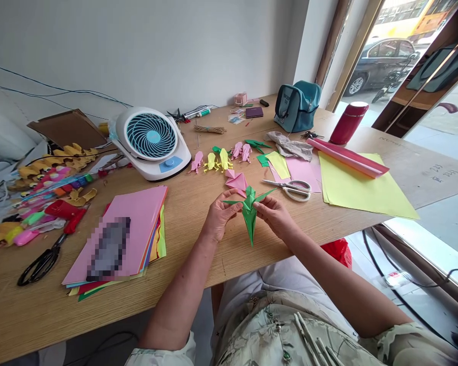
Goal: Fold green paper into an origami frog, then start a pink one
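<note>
A green folded-paper figure (249, 213) with narrow side points and a long tip hanging down is held up over the table's front part. My left hand (222, 213) pinches it from the left, and my right hand (274, 213) pinches its right side. Just behind it lies a pink folded-paper piece (237, 181). White-handled scissors (295, 190) rest to the right, partly over pink paper (304, 174). Farther back stand several finished paper figures, among them a yellow one (225, 159) and a pink one (197, 161).
A white fan (152, 142) stands at the back left, near a stack of coloured paper (137, 203). Black-handled scissors (41, 264) lie far left. On the right are yellow sheets (362, 193), a pink roll (351, 158), a red bottle (348, 123) and a teal bag (297, 107).
</note>
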`<state>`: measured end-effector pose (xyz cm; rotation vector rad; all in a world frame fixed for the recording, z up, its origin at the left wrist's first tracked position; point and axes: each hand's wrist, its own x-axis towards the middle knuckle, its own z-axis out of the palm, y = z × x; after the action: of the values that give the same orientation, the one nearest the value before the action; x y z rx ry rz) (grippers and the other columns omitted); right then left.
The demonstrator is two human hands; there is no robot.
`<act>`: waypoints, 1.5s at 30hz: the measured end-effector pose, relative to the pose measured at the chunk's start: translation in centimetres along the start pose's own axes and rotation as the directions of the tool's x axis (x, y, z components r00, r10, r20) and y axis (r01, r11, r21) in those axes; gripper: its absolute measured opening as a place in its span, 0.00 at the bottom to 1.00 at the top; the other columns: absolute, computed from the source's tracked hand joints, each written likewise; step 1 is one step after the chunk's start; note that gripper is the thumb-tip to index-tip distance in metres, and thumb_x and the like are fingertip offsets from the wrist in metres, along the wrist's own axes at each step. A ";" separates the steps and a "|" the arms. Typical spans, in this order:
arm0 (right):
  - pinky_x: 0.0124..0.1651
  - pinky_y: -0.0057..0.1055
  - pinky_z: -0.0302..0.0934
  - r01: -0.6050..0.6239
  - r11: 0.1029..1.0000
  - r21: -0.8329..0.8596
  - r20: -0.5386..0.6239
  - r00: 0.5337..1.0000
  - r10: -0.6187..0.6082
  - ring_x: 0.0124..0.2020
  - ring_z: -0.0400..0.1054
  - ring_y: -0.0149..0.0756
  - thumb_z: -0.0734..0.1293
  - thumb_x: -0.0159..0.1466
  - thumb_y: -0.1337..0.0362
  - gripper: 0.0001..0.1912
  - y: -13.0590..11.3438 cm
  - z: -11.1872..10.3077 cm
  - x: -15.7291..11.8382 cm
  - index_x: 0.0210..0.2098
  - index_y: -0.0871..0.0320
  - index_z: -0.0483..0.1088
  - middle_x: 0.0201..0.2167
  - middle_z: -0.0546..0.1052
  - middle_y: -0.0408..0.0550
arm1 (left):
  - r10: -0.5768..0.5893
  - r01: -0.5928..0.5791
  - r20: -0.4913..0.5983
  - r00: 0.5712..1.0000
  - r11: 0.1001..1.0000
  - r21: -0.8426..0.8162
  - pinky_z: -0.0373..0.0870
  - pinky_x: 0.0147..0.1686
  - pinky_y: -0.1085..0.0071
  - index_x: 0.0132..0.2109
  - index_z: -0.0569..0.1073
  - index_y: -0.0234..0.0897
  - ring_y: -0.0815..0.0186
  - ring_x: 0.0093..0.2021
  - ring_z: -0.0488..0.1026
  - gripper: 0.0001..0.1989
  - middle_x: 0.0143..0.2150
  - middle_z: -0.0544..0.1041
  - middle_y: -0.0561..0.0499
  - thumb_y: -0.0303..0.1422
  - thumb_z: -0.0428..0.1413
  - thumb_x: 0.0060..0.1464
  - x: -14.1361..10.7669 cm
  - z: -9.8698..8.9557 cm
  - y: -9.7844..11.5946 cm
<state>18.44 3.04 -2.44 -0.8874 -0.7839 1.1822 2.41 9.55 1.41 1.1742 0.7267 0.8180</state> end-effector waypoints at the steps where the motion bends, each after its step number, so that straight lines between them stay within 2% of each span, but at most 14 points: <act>1: 0.41 0.34 0.67 0.019 1.000 -0.004 -0.014 1.000 -0.019 0.31 0.70 0.33 0.78 0.51 0.50 0.18 0.1 0.2 0.0 0.29 0.54 0.73 0.28 0.77 0.41 | -0.018 0.018 -0.004 1.000 1.000 -0.001 0.66 0.31 0.77 0.49 0.77 0.39 0.73 0.28 0.72 0.29 0.29 0.79 0.55 0.40 0.72 0.38 0.0 0.1 -0.3; 4: 0.41 0.34 0.67 0.060 0.998 -0.021 -0.041 0.997 -0.060 0.31 0.70 0.33 0.78 0.51 0.50 0.17 0.3 0.6 0.0 0.29 0.54 0.73 0.28 0.78 0.42 | -0.014 0.015 -0.021 1.000 0.999 0.050 0.65 0.31 0.77 0.37 0.80 0.36 0.73 0.28 0.71 0.21 0.28 0.79 0.54 0.44 0.72 0.37 0.2 0.3 -1.2; 6: 0.42 0.35 0.67 0.066 0.997 -0.034 -0.041 0.997 -0.068 0.32 0.71 0.34 0.78 0.51 0.49 0.17 0.3 0.9 0.0 0.30 0.54 0.74 0.28 0.78 0.42 | 0.008 -0.006 -0.027 1.000 0.998 0.070 0.66 0.31 0.75 0.33 0.80 0.35 0.71 0.29 0.72 0.20 0.28 0.79 0.53 0.45 0.72 0.36 0.4 0.3 -1.7; 11: 0.46 0.39 0.67 0.041 0.997 -0.069 -0.012 0.999 -0.042 0.35 0.72 0.38 0.78 0.50 0.48 0.19 0.3 1.1 -0.1 0.31 0.54 0.76 0.30 0.79 0.45 | 0.084 -0.086 0.020 0.996 0.989 0.118 0.71 0.38 0.68 0.32 0.80 0.33 0.64 0.33 0.75 0.21 0.30 0.80 0.49 0.45 0.71 0.38 0.7 0.4 -2.1; 15: 0.46 0.39 0.66 0.038 0.995 -0.090 -0.001 0.999 -0.038 0.35 0.72 0.38 0.78 0.50 0.47 0.19 0.2 1.0 0.1 0.30 0.54 0.76 0.30 0.79 0.45 | 0.145 -0.147 0.021 0.989 0.976 0.162 0.71 0.40 0.68 0.32 0.80 0.33 0.63 0.35 0.75 0.17 0.30 0.80 0.50 0.43 0.70 0.41 0.7 0.5 -2.1; 22: 0.39 0.32 0.62 0.078 0.986 -0.150 -0.023 0.996 -0.082 0.31 0.66 0.32 0.76 0.54 0.48 0.17 0.2 0.5 0.2 0.27 0.55 0.74 0.26 0.75 0.42 | 0.175 -0.183 0.062 0.983 0.969 0.165 0.70 0.37 0.71 0.36 0.78 0.35 0.67 0.33 0.73 0.17 0.31 0.79 0.53 0.42 0.69 0.43 0.8 0.3 -2.4; 28: 0.37 0.31 0.61 0.110 0.976 -0.188 -0.090 0.988 -0.129 0.30 0.64 0.32 0.76 0.54 0.48 0.18 0.0 0.4 0.4 0.29 0.54 0.72 0.26 0.73 0.42 | 0.232 -0.235 0.056 0.971 0.892 0.385 0.66 0.32 0.74 0.35 0.76 0.34 0.69 0.30 0.70 0.15 0.28 0.76 0.54 0.42 0.66 0.48 0.9 -0.2 -3.1; 31: 0.37 0.33 0.62 0.112 0.975 -0.194 -0.099 0.986 -0.133 0.29 0.65 0.32 0.75 0.54 0.47 0.19 -0.1 0.5 0.5 0.27 0.54 0.69 0.24 0.73 0.42 | 0.247 -0.242 0.043 0.968 0.874 0.421 0.65 0.31 0.74 0.35 0.76 0.34 0.69 0.29 0.69 0.15 0.28 0.75 0.54 0.42 0.65 0.50 0.9 -0.2 -3.4; 34: 0.38 0.34 0.63 0.113 0.973 -0.200 -0.096 0.986 -0.135 0.29 0.68 0.34 0.75 0.54 0.45 0.20 0.0 0.5 0.5 0.27 0.54 0.68 0.24 0.75 0.44 | 0.253 -0.240 0.018 0.967 0.888 0.393 0.65 0.32 0.74 0.34 0.75 0.35 0.69 0.30 0.69 0.15 0.29 0.76 0.54 0.42 0.66 0.49 0.9 0.0 -3.6; 38: 0.40 0.36 0.65 0.130 0.969 -0.213 -0.092 0.984 -0.152 0.31 0.70 0.37 0.75 0.52 0.43 0.23 0.0 0.4 0.5 0.27 0.53 0.67 0.25 0.77 0.45 | 0.196 -0.187 -0.006 0.981 0.946 0.264 0.67 0.34 0.73 0.33 0.74 0.35 0.68 0.32 0.71 0.18 0.29 0.76 0.53 0.45 0.68 0.44 1.0 0.3 -3.3; 45: 0.41 0.37 0.66 0.158 0.965 -0.210 -0.094 0.979 -0.181 0.32 0.71 0.36 0.76 0.52 0.45 0.22 -0.1 0.4 0.4 0.27 0.53 0.65 0.26 0.76 0.44 | 0.114 -0.115 0.018 0.993 0.974 0.193 0.68 0.32 0.72 0.32 0.75 0.34 0.69 0.29 0.71 0.23 0.28 0.77 0.52 0.50 0.68 0.42 0.9 0.5 -2.5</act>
<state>18.15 3.48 -2.17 -1.0233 -0.8798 0.9051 3.70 9.57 -0.98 1.4042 0.7510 0.8530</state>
